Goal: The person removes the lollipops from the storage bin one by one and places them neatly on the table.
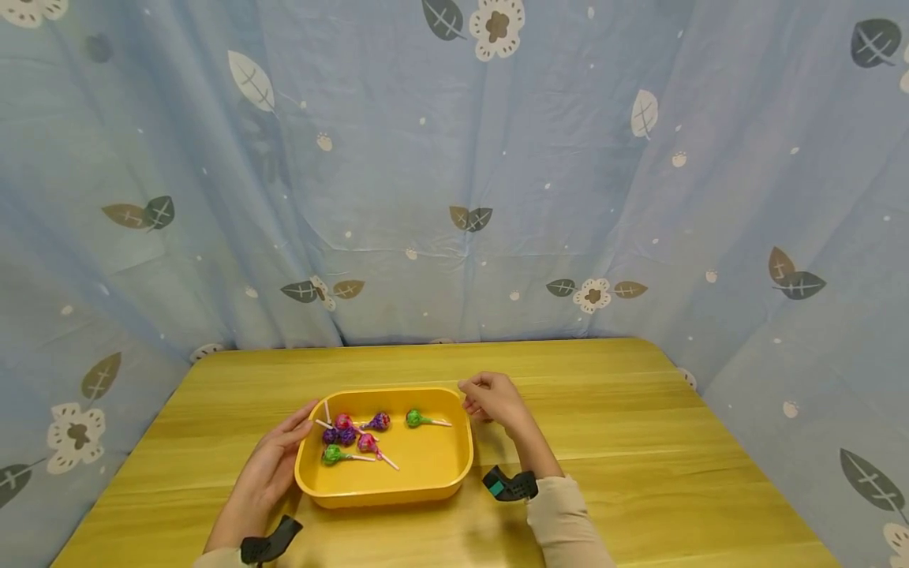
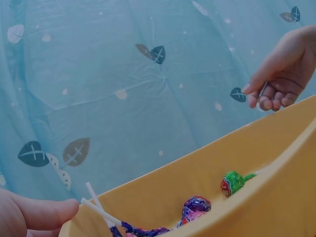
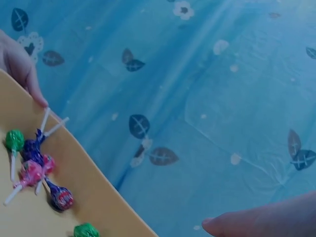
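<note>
Your black wrist bands (image 1: pixel 510 485) and pale sleeves (image 1: pixel 571 525) filled the near edge of the scene, just short of a yellow tray (image 1: pixel 426 461) that appeared to rest on the wood-grain table (image 1: pixel 682 442), between your two hands. Inside the tray, wrapped lollipops (image 1: pixel 346 435) crowded the left end, while a lone green lollipop (image 1: pixel 413 418) lay toward the far right. Two white sticks (image 2: pixel 98 210) leaned up at the far left corner, their ends poking above the rim beside your fingers.

Trouble, if it came, would likely have started there: a fingertip closing over that corner might have caught a stick and flipped a lollipop out. With contact seen on one side only, a push from the left could also have skewed the tray, and a lift from that end alone would probably have tipped it and sent the round heads rolling.

Your left hand (image 1: pixel 273 465) met the tray's left end from outside, fingers and thumb extended and spread apart, tips at the rim rather than wrapped around it. Your right hand (image 1: pixel 495 401) hung just beside the far right corner, fingers loosely curled, thumb near the forefinger, with nothing visible between them; whether it touched the rim could not be told. Behind the table hung a blue leaf-print curtain (image 1: pixel 398 173).
</note>
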`<action>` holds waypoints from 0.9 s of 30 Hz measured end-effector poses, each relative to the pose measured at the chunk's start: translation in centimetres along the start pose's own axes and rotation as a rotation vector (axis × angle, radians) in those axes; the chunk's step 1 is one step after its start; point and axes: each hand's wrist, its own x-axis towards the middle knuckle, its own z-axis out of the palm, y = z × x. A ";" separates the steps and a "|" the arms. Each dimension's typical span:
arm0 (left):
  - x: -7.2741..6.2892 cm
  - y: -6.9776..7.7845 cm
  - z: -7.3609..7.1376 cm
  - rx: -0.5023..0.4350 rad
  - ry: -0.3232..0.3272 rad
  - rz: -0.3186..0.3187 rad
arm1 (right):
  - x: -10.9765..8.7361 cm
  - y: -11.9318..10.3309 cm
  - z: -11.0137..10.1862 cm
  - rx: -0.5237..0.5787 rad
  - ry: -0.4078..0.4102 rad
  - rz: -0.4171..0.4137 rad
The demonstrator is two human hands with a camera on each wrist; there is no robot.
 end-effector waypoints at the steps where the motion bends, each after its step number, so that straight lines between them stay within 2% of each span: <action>1: 0.0 0.0 0.0 -0.003 0.009 -0.003 | 0.0 -0.2 0.3 -0.001 -0.010 -0.008; 13: 0.0 -0.1 0.0 0.001 0.013 -0.002 | 0.3 -1.6 3.7 -0.041 -0.086 -0.089; 16: 0.1 -0.1 -0.1 -0.002 0.011 0.002 | 0.4 -1.7 4.6 -0.066 -0.100 -0.090; 27: -0.1 -0.1 0.0 -0.016 0.016 0.002 | 1.6 -1.5 7.8 -0.169 -0.227 -0.080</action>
